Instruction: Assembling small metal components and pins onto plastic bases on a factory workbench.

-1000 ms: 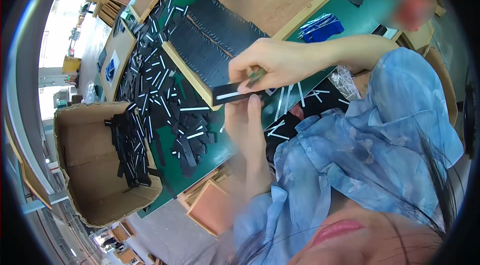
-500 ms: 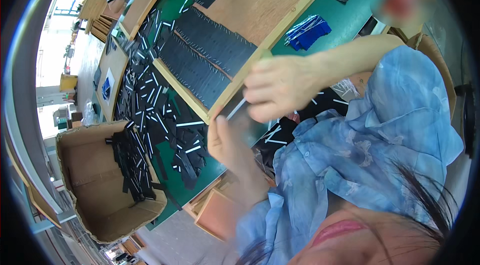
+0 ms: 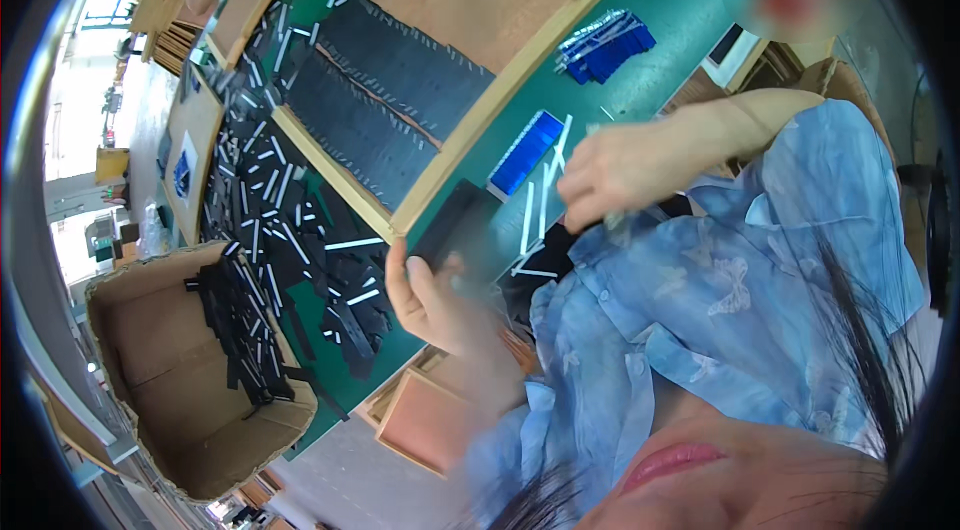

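Presently, the left hand (image 3: 425, 302) grips a black piece (image 3: 455, 220) near the counter (image 3: 690, 25) edge; the right hand (image 3: 620, 175) is curled beside white strips (image 3: 527, 220), and whether it holds anything cannot be told. Beyond lies a blue piece (image 3: 526, 154), then a wooden-framed board (image 3: 575, 2) partly covered with dark strips (image 3: 430, 70).
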`<state>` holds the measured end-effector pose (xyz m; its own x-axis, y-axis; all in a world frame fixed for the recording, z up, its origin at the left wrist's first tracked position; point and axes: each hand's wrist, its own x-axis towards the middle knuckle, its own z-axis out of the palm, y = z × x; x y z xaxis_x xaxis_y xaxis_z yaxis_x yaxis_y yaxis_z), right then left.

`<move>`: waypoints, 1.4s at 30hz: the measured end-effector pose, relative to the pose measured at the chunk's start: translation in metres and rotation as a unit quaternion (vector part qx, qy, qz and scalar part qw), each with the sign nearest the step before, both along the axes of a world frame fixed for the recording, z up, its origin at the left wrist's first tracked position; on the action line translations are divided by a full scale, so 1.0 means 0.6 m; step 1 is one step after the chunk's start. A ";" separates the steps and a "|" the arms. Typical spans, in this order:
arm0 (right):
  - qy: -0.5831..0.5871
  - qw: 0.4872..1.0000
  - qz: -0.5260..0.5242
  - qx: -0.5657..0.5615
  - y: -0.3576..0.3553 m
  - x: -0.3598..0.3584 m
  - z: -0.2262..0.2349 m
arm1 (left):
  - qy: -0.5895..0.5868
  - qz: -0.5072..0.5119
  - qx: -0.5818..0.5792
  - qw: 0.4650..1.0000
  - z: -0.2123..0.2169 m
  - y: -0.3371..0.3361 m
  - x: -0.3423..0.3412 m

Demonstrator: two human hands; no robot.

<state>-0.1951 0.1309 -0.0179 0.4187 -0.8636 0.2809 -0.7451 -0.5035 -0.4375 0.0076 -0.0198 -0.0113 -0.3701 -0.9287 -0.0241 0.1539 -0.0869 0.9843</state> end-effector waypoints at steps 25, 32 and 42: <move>0.102 0.967 -0.168 -0.161 -0.007 -0.066 0.026 | 0.011 -0.035 0.023 0.999 -0.041 -0.023 0.003; -0.059 0.974 -0.182 -0.123 -0.009 -0.039 0.054 | 0.025 -0.071 0.108 0.991 -0.024 0.018 -0.049; -0.094 0.968 -0.185 -0.137 -0.011 -0.034 0.045 | 0.051 -0.164 0.093 0.981 -0.011 0.032 -0.038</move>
